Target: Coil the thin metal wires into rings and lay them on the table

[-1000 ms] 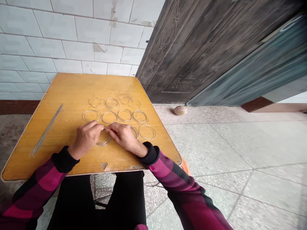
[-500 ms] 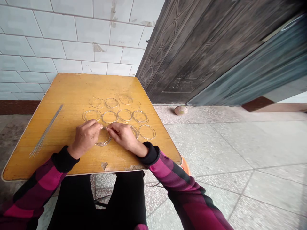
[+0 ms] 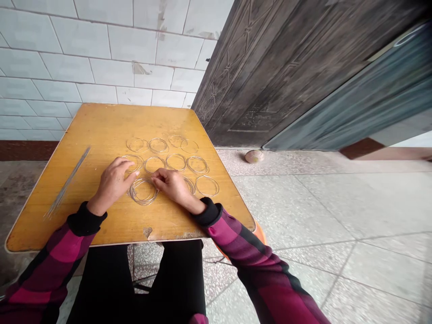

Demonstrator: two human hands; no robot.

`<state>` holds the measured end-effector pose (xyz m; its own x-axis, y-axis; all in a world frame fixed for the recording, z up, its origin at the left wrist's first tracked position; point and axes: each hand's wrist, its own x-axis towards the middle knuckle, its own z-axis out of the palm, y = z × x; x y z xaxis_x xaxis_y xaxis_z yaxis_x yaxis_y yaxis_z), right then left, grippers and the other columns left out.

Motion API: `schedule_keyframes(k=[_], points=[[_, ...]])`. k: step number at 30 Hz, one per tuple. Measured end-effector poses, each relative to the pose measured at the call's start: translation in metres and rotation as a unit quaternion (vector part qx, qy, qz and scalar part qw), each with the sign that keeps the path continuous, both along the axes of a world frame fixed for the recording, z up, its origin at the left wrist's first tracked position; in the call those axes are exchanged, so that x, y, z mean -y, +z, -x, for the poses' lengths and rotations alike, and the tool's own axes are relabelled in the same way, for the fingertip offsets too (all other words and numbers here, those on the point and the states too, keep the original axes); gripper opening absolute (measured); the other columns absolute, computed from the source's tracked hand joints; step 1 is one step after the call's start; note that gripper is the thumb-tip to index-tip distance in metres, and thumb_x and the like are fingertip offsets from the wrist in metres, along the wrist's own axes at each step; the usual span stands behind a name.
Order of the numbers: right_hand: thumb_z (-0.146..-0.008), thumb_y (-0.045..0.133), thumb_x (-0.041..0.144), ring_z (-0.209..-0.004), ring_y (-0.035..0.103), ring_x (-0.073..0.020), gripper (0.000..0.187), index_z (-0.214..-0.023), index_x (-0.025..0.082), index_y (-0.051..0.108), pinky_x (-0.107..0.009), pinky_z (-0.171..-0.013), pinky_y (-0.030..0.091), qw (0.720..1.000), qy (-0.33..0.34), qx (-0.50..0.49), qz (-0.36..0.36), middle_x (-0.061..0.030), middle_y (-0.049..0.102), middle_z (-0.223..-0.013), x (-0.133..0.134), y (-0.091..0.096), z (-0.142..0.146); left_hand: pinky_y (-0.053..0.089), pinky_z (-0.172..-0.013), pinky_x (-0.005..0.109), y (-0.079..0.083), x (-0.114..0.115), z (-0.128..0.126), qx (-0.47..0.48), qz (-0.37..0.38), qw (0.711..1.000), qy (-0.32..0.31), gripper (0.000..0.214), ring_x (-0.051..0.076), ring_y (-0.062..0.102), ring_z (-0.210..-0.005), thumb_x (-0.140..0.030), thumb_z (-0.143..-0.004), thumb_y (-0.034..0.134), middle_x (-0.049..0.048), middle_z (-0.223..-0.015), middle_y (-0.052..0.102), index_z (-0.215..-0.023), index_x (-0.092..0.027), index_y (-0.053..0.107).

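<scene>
Wire coil (image 3: 143, 204): several loose turns of thin bright wire, round, so without a long axis, lying flat on the tabletop directly before me, between my hands.

Right hand (image 3: 172, 186): the nearer hand, lying to the coil's right, curled narrow, with fingertips (image 3: 154, 179) at its upper right rim; whether they pinch the wire, I cannot tell.

Left hand (image 3: 113, 183): open, fingers reaching forward, just beside the coil's upper left, holding nothing I can see.

Nothing stands between either hand and the coil.

Wire rings (image 3: 176, 154): about nine, laid out in rows just ahead of the coil, one partly under my right hand.

Straight wire bundle (image 3: 67, 182): lying well left, beyond my left hand.

Yellow wooden tabletop (image 3: 101, 130): chipped along the near edge.

Beyond: a small round pinkish object (image 3: 254, 156) on the speckled floor, a dark embossed door (image 3: 270, 76), and a white tiled wall (image 3: 101, 54).
</scene>
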<state>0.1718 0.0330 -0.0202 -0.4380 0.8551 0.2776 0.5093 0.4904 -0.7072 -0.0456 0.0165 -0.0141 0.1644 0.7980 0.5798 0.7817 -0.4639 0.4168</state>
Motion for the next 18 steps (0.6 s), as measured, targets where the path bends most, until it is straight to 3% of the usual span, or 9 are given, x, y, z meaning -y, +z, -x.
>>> schedule_keyframes(k=[10,15,18], points=[[-0.095,0.054,0.028,-0.065,0.057,-0.0142,0.024,-0.081,0.015,0.069,-0.026,-0.060,0.035,0.979,-0.021,0.155,-0.130,-0.0076,0.069,-0.079,-0.004,-0.002,-0.006,0.054,-0.086,0.037,0.011,-0.006,0.016,0.017,-0.022,0.998,0.055,0.017,0.022,0.066,-0.089,-0.030,-0.087,0.062,0.0082,-0.100,0.068,-0.096,-0.018,0.069],[-0.096,0.051,0.029,-0.065,0.060,-0.0164,0.026,-0.086,0.015,0.071,-0.027,-0.060,0.035,0.971,-0.069,0.140,-0.180,-0.0091,0.070,-0.080,-0.011,0.005,-0.022,0.053,-0.074,0.032,0.031,-0.011,0.073,0.026,-0.009,0.992,0.125,0.014,0.018,0.065,-0.075,-0.028,-0.082,0.063,0.0065,-0.095,0.070,-0.089,-0.020,0.071],[-0.097,0.049,0.034,-0.064,0.060,-0.0171,0.032,-0.083,0.016,0.071,-0.028,-0.059,0.035,0.964,-0.102,0.122,-0.212,-0.0091,0.069,-0.077,-0.018,0.011,-0.031,0.051,-0.075,0.034,0.041,-0.008,0.120,-0.055,0.095,0.974,0.198,0.015,0.022,0.065,-0.076,-0.028,-0.075,0.066,0.0074,-0.090,0.072,-0.084,-0.019,0.073]])
